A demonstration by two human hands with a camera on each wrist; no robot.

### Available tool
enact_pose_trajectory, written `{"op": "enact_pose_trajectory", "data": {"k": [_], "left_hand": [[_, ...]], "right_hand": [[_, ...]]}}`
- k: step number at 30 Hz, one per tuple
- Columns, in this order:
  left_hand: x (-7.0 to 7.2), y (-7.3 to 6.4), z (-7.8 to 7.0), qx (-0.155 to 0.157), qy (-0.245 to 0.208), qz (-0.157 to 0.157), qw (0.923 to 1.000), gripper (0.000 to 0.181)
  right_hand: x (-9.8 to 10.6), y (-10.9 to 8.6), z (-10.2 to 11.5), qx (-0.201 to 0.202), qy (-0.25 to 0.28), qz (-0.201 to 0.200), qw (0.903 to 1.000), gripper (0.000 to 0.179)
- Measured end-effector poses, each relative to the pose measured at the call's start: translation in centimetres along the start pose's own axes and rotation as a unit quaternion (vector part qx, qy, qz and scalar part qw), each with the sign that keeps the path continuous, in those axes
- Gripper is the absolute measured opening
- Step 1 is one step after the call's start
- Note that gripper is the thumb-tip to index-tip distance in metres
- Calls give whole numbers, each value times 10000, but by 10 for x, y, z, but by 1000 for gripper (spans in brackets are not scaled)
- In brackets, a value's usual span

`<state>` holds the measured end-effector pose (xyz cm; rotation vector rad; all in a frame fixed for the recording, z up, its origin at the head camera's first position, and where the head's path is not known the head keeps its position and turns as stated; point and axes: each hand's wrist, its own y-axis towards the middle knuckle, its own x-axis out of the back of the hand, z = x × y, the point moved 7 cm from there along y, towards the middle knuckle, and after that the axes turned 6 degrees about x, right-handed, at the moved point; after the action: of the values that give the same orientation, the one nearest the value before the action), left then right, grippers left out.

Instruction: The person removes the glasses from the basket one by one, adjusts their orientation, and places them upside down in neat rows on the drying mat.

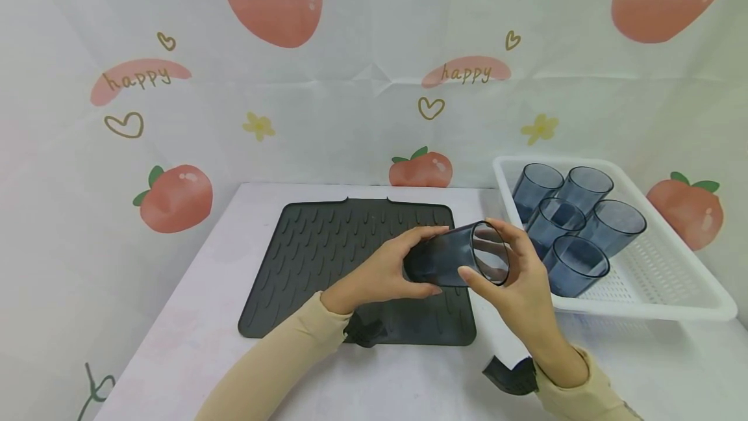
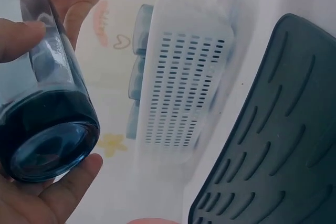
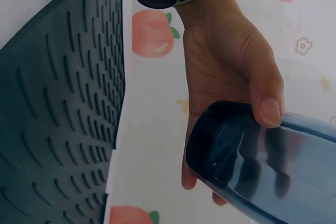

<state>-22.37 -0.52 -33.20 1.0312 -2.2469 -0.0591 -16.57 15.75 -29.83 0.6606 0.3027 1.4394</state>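
Note:
A blue-tinted drinking glass is held on its side over the right part of a dark ridged mat, its mouth turned to the right. My left hand grips it around the base end, thumb on one side and fingers on the other. At the rim end, my right hand holds it between thumb and fingers. The thick base of the glass shows in the left wrist view. In the right wrist view, the left hand has its thumb on the glass wall.
To the right, a white perforated plastic basket holds several matching blue glasses, mouths up. The mat lies on a white table in front of a printed cloth backdrop. Black straps hang near both wrists.

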Motion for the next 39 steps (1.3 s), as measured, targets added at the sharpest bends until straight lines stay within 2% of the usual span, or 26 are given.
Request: {"op": "enact_pose_trajectory", "data": {"k": [11,19,28,39], "left_hand": [[4,-1,1,39,-306,-217,9993,80],[5,-2,-1,12,-412,-244,9989,78],[5,-5,-1,22,-486,-281,9984,78],[8,-7,-5,-173,-552,-424,9974,78]], "right_hand": [[1,2,0,-182,161,31,9997,70],[1,1,-1,-296,-45,85,9995,70],[2,1,-5,-462,4,192,9987,68],[1,2,-6,-601,242,422,9970,66]]}}
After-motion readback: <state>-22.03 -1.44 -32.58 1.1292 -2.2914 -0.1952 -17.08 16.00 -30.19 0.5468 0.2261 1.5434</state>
